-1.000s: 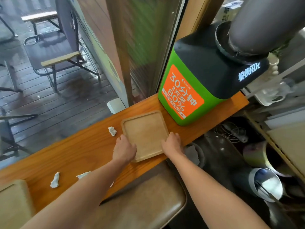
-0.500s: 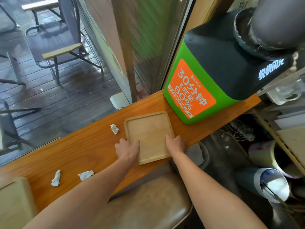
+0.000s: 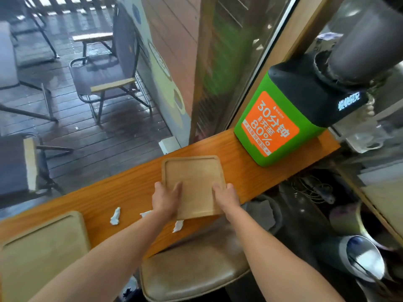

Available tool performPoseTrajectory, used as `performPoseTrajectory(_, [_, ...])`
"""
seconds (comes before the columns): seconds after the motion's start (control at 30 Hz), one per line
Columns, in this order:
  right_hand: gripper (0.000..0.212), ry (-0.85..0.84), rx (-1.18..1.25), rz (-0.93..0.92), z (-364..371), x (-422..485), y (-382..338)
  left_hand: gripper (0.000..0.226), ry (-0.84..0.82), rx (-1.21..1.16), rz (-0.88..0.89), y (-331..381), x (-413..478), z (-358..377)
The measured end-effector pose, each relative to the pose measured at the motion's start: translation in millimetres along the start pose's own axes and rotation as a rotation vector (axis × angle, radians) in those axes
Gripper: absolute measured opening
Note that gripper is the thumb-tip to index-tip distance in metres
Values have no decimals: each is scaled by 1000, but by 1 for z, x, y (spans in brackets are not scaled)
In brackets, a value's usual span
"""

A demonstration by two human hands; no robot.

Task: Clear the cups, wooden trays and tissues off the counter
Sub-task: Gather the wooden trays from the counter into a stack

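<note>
Lower left: large wooden tray (image 3: 43, 253) on counter (image 3: 130, 188), plain wood bed, cut by frame edge. Crumpled tissues (image 3: 115, 216) centre-low, one peeking from under near edge of small wooden tray (image 3: 194, 177). Left hand (image 3: 165, 199) pinches its left rim, thumb on bed, fingers curled round the rim. Right hand (image 3: 226, 196) likewise on right rim. Bare counter strip between small tray and green charging box (image 3: 272, 131) at right. Stool (image 3: 192, 269) below front edge.

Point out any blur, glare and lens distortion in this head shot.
Head view: the glass panel is smeared into green streaks; the wooden tray, left hand and right hand look slightly soft; head view again, the wide lens bows the counter and tilts the green charger box; glare sits on the metal tube at lower right.
</note>
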State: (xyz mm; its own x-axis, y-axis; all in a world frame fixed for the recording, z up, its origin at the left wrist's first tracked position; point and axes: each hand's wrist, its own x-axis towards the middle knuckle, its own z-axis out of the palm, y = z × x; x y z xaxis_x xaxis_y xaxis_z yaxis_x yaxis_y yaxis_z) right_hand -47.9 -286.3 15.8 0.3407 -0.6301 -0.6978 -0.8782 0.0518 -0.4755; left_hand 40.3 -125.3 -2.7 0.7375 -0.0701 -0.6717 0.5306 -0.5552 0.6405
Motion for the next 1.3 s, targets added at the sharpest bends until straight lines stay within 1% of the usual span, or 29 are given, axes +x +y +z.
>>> performPoseTrajectory(0.1, [70,-62,-34,-14,39,-39,-14,50,57,-9,8,-18,-15,-57])
performPoseTrajectory(0.17, [76,-111,-58,-41,70,-67,-24,49,107,-12,15,-35,-23,-99])
performPoseTrajectory(0.27, [73,-188,-84,-84,121,-105,-39,49,185,-94,8,-65,-31,-161])
performPoseTrajectory(0.37, [63,-256,-117,-136,171,-142,-51,52,243,-233,-27,-96,-41,-217])
performPoseTrajectory(0.5, [55,-319,-217,-231,226,-184,-60,54,264,-314,-69,-139,-52,-280])
performPoseTrajectory(0.57, [54,-342,-266,-256,246,-200,-63,58,275,-331,-86,-156,-56,-302])
performPoseTrajectory(0.67, [60,-360,-364,-278,269,-217,-62,60,347,-255,-126,-177,-61,-324])
performPoseTrajectory(0.73, [55,-364,-381,-286,282,-221,-61,58,370,-228,-145,-188,-61,-334])
performPoseTrajectory(0.83, [45,-352,-447,-287,297,-224,-59,56,340,-202,-158,-200,-54,-345])
performPoseTrajectory(0.9, [39,-343,-481,-275,305,-225,-57,51,326,-187,-173,-205,-49,-350])
performPoseTrajectory(0.97, [39,-350,-525,-259,310,-227,-54,48,319,-188,-195,-210,-46,-352])
performPoseTrajectory(1.03, [40,-349,-564,-260,316,-227,-52,49,313,-178,-209,-217,-42,-353])
performPoseTrajectory(1.17, [39,-334,-558,-246,324,-226,-47,53,305,-22,-215,-226,-34,-354])
performPoseTrajectory(1.3, [44,-342,-517,-209,329,-228,-42,47,308,84,-215,-231,-31,-350])
